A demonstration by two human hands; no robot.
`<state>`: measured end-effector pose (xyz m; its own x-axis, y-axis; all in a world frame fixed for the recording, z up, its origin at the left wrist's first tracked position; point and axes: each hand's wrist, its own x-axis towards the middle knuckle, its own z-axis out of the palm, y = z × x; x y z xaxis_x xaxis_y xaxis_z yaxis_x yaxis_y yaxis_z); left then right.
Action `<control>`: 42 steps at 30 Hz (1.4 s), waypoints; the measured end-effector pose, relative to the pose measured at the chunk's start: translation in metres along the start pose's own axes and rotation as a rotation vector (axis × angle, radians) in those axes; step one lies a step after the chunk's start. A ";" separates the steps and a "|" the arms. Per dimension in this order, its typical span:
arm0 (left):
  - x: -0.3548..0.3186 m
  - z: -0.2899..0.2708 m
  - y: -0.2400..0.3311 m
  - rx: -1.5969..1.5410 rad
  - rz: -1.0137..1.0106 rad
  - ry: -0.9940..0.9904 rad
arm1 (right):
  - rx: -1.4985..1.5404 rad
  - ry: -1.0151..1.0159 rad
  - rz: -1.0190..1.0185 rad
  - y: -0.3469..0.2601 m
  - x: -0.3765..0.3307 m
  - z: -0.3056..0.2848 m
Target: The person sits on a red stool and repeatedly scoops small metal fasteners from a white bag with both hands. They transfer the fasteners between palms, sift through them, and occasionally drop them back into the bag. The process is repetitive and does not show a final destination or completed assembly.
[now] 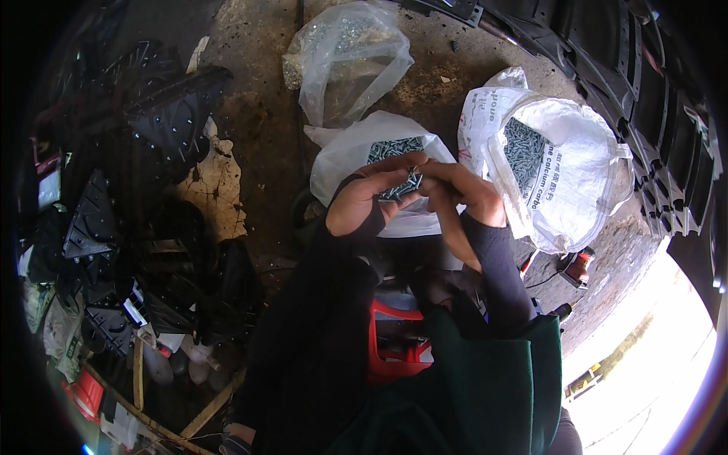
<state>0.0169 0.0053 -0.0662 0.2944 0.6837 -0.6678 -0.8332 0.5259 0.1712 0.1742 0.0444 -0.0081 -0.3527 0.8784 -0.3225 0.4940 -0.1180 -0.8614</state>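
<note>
Cupped over the middle bag, my left hand (356,203) holds a small heap of metal screws (411,184). My right hand (469,188) meets it from the right, its fingers bent and closed against the heap. Whatever lies between those right fingertips is hidden. Beneath both hands is a white plastic bag (330,168) with many grey screws (390,149) inside. To the right stands an open white woven sack (580,205), and a mass of similar screws (523,152) fills its left part.
Beyond the middle bag lies a clear plastic bag (353,72) with small metal pieces. Black moulded parts (171,121) pile up at the left. Dark panels (607,68) stack at the far right. A red-and-black power tool (578,267) and a red plastic stool (377,341) are nearby.
</note>
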 end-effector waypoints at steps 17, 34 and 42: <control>-0.005 0.007 0.011 -0.073 -0.207 -0.075 | -0.221 -0.031 -0.316 0.026 0.007 0.014; -0.005 -0.001 0.002 0.009 -0.187 0.128 | -0.444 -0.307 -0.327 0.023 0.022 0.010; -0.005 -0.007 0.003 -0.054 -0.188 0.049 | -0.266 -0.373 -0.309 0.025 0.026 -0.001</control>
<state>0.0092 -0.0005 -0.0674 0.4246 0.5499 -0.7193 -0.7901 0.6130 0.0022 0.1780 0.0644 -0.0374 -0.7472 0.6238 -0.2292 0.4894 0.2833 -0.8248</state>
